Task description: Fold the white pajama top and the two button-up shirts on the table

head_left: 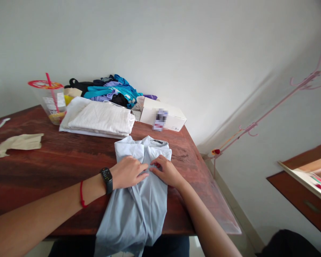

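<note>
A light grey-blue shirt (pixel 153 203) lies partly folded on the wooden table, its collar and dark label at the far end. The near end of the cloth hangs over the table's front edge. My left hand (pixel 128 172), with a black watch (pixel 106 178) and a red string bracelet (pixel 82 194) on its arm, rests flat on the upper part, fingers stretched to the right. Close beside it, my right hand (pixel 166 172) touches the fabric with fingers loosely bent and thumb apart. No cloth is visibly pinched in either hand.
Folded white striped cloth (pixel 101 117) lies beyond the shirt. A plastic cup with straw (pixel 53 103), a clothes pile (pixel 115 89) and a white box (pixel 163 110) stand along the back. Crumpled brown paper (pixel 24 142) is at left. A pink coat stand (pixel 273 107) leans right of the table (pixel 77 153).
</note>
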Available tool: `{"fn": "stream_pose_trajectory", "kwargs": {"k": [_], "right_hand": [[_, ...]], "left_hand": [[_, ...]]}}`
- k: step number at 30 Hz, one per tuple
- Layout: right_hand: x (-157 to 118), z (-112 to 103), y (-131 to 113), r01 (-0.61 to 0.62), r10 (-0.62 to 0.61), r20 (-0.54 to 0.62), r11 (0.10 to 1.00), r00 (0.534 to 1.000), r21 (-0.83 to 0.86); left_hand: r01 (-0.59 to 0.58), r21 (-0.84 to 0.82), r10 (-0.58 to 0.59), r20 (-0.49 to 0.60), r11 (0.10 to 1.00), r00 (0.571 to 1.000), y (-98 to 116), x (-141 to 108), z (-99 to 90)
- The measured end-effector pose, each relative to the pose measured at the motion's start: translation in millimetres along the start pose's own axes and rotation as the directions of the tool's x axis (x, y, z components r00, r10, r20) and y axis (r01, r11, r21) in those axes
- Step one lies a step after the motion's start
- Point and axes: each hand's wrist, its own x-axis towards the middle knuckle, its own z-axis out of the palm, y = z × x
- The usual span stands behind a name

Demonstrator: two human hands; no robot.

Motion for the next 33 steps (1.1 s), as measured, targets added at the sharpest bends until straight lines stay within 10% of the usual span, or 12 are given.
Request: {"fn": "stream_pose_trajectory", "kwargs": {"k": [23,33], "right_hand": [[1,5,-3,0.016,-0.018,-0.06,0.999,0.998,-0.036],[-2,4,-22,0.207,-0.203,0.104,0.978,0.974,-0.028]], "left_hand": [[0.024,-0.042,-0.023,0.036,0.999,0.999,1,1,-1.3],[0.019,-0.059,-0.016,0.051,0.998,0.999,1,1,-0.8]]}}
